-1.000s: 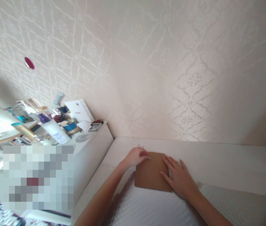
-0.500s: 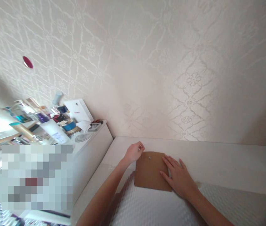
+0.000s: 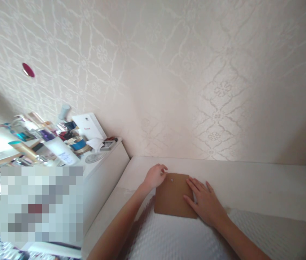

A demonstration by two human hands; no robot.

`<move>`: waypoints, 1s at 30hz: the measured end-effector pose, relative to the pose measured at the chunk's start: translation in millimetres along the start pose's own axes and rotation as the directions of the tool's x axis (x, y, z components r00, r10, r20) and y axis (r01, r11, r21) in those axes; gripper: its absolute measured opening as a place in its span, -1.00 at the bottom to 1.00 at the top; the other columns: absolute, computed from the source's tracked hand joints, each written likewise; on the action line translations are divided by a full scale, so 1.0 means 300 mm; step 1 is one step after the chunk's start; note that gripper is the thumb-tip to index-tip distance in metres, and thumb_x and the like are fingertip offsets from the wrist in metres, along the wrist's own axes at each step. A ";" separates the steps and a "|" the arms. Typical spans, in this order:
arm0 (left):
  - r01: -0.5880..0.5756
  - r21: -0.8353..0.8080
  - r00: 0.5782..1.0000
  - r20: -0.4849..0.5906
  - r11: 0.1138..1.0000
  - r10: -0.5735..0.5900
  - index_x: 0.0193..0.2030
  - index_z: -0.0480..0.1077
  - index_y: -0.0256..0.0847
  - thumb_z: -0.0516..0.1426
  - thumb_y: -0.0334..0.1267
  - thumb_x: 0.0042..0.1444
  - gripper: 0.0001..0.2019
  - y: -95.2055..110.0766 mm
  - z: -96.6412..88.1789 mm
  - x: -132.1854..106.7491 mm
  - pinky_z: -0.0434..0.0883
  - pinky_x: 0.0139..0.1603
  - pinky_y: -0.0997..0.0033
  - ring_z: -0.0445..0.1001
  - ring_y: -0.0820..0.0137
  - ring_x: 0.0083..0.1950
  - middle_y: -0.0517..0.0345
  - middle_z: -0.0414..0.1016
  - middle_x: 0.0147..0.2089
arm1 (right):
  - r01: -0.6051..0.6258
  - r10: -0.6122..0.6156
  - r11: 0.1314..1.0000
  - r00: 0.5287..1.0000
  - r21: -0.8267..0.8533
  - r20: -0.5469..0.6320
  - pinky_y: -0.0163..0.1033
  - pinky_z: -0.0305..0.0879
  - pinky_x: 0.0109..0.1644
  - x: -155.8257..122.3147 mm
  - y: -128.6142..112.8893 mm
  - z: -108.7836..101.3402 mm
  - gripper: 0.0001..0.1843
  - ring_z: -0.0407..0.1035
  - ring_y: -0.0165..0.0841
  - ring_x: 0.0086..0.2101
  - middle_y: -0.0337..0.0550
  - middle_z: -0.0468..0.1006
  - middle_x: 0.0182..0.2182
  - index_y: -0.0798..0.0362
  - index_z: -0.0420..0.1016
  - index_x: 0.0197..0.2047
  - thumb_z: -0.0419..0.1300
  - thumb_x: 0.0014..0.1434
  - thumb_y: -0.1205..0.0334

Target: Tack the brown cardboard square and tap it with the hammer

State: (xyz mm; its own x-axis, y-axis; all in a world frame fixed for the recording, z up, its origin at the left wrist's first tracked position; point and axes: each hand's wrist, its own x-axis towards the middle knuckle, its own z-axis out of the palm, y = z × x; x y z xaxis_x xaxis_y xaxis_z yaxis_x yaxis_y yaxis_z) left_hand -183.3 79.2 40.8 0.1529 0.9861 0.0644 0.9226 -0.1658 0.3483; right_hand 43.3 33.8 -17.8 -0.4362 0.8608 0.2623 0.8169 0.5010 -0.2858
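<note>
A square piece of brown cardboard (image 3: 175,198) lies near the wall, its lower part over the quilted silvery-white cover. My right hand (image 3: 206,202) rests flat with fingers spread, its fingertips on the cardboard's right edge. At the upper left corner is my left hand (image 3: 155,177), fingers curled in and touching the corner; whatever they pinch is too small or hidden to make out. A tiny pale, shiny bit (image 3: 171,180) sits on the cardboard near its top edge.
To the left, a white cabinet (image 3: 106,169) carries several bottles and jars, a white box (image 3: 89,126) and a round clear lid or dish (image 3: 95,157). Patterned wallpaper (image 3: 169,90) rises behind the white ledge (image 3: 250,177). A blurred-out patch covers the lower left.
My left hand has shifted slightly and its fingers now cover a small dark spot near the cardboard's upper left corner. My right hand stays in place. The view has moved a little.
</note>
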 end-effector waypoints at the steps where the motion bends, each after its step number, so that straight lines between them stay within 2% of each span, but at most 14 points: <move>1: -0.042 -0.024 0.998 0.038 0.999 0.043 -0.20 0.45 -0.19 0.08 -0.28 0.09 -0.82 0.008 0.000 -0.008 0.33 -0.13 0.44 0.45 0.36 -0.20 0.10 0.49 -0.24 | 0.001 -0.001 1.000 1.000 0.001 -0.001 0.13 -0.16 0.27 0.000 0.000 0.000 -0.33 0.07 -0.20 0.20 0.02 0.21 0.23 0.10 0.17 0.26 -0.16 0.23 -0.13; 4: -0.110 -0.049 0.984 0.135 0.993 0.115 -0.29 0.45 -0.19 0.13 -0.24 0.03 -0.87 0.025 0.009 -0.023 0.33 -0.22 0.43 0.44 0.34 -0.25 0.11 0.49 -0.29 | -0.001 0.001 1.000 1.000 -0.002 0.001 0.12 -0.17 0.27 0.001 -0.001 -0.002 -0.33 0.06 -0.21 0.20 0.02 0.21 0.23 0.11 0.18 0.26 -0.17 0.24 -0.13; 6: -0.115 -0.035 0.982 0.145 0.993 0.119 -0.32 0.44 -0.19 0.13 -0.25 0.02 -0.89 0.030 0.020 -0.028 0.32 -0.23 0.41 0.43 0.33 -0.26 0.11 0.49 -0.31 | 0.002 -0.001 1.000 1.000 -0.005 0.006 0.11 -0.19 0.28 0.001 -0.002 -0.003 -0.33 0.06 -0.22 0.20 0.01 0.21 0.23 0.13 0.17 0.26 -0.18 0.24 -0.13; 11: -0.095 -0.038 0.988 0.115 0.995 0.099 -0.29 0.41 -0.20 0.05 -0.24 0.12 -0.86 0.039 0.035 -0.027 0.32 -0.20 0.40 0.44 0.33 -0.24 0.10 0.50 -0.30 | 0.001 -0.001 1.000 1.000 -0.006 0.007 0.12 -0.18 0.28 0.003 -0.001 -0.004 -0.33 0.06 -0.22 0.20 0.00 0.21 0.23 0.13 0.17 0.26 -0.16 0.24 -0.12; 16: -0.018 -0.064 0.998 0.062 0.998 0.022 -0.21 0.39 -0.20 -0.02 -0.21 0.19 -0.80 0.026 0.012 -0.003 0.33 -0.21 0.44 0.45 0.38 -0.24 0.12 0.52 -0.26 | 0.000 0.000 1.000 1.000 -0.004 0.001 0.13 -0.17 0.28 0.002 -0.003 -0.005 -0.33 0.07 -0.21 0.20 0.01 0.20 0.23 0.12 0.16 0.27 -0.15 0.24 -0.12; 20: 0.114 0.073 0.993 -0.048 0.991 -0.110 -0.16 0.40 -0.21 -0.06 -0.26 0.22 -0.77 -0.014 0.001 0.035 0.33 -0.12 0.43 0.46 0.37 -0.17 0.07 0.52 -0.19 | -0.007 0.007 1.000 1.000 0.001 -0.007 0.12 -0.16 0.28 0.001 -0.004 -0.003 -0.33 0.08 -0.21 0.20 0.01 0.21 0.23 0.10 0.17 0.26 -0.16 0.23 -0.13; 24: 0.177 0.187 0.984 -0.051 0.966 -0.171 -0.08 0.41 -0.20 -0.04 -0.27 0.22 -0.75 -0.040 0.003 0.056 0.33 -0.07 0.43 0.47 0.35 -0.10 0.04 0.50 -0.12 | -0.014 0.014 1.000 1.000 0.001 0.008 0.12 -0.15 0.27 0.005 -0.001 0.005 -0.33 0.08 -0.20 0.20 0.00 0.21 0.23 0.10 0.17 0.26 -0.16 0.23 -0.13; 28: 0.199 0.219 0.979 -0.093 0.955 -0.183 0.04 0.36 -0.20 -0.06 -0.30 0.22 -0.70 -0.007 -0.007 0.019 0.34 -0.05 0.41 0.47 0.35 -0.10 0.03 0.48 -0.08 | -0.015 0.015 1.000 1.000 -0.003 0.016 0.12 -0.16 0.27 0.008 0.003 0.011 -0.32 0.07 -0.21 0.20 0.00 0.21 0.23 0.11 0.17 0.26 -0.16 0.23 -0.14; 30: 0.153 0.233 0.986 -0.095 0.960 -0.135 0.04 0.36 -0.20 -0.09 -0.31 0.23 -0.68 0.033 -0.008 -0.031 0.34 -0.03 0.37 0.47 0.34 -0.09 0.03 0.48 -0.07 | -0.010 0.010 1.000 1.000 0.001 0.008 0.12 -0.16 0.27 0.008 0.005 0.013 -0.32 0.07 -0.21 0.20 0.00 0.21 0.23 0.11 0.16 0.26 -0.16 0.23 -0.14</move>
State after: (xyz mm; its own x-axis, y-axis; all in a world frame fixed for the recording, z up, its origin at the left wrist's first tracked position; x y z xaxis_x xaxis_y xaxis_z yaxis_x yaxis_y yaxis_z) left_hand -176.4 68.3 45.7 -0.0071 0.9944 0.1057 0.9920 -0.0064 0.1263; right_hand 42.1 36.9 -21.1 -0.4310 0.8663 0.2524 0.8209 0.4926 -0.2890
